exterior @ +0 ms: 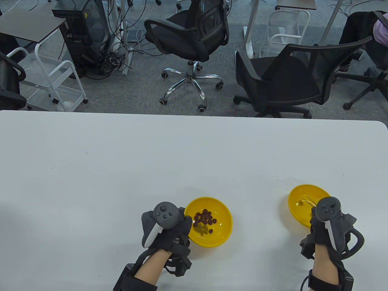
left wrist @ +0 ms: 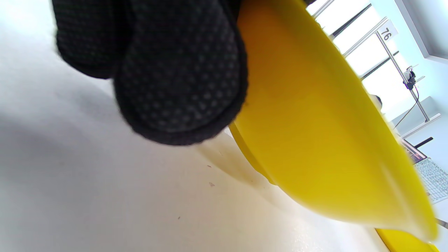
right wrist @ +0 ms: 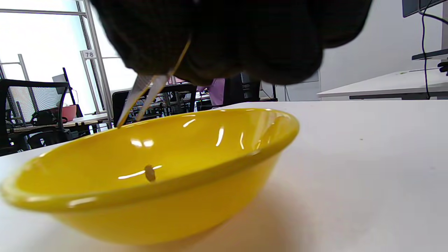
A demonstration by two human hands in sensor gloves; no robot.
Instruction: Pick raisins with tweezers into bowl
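A yellow bowl near the table's front middle holds several dark raisins and a few greenish ones. My left hand rests against this bowl's left rim; in the left wrist view its gloved fingers touch the bowl's outer wall. A second yellow bowl stands at the front right with one raisin inside. My right hand holds metal tweezers over this bowl, tips slightly apart and empty above the rim.
The white table stretches wide behind the two bowls. Office chairs and a white cart stand on the floor beyond the table's far edge.
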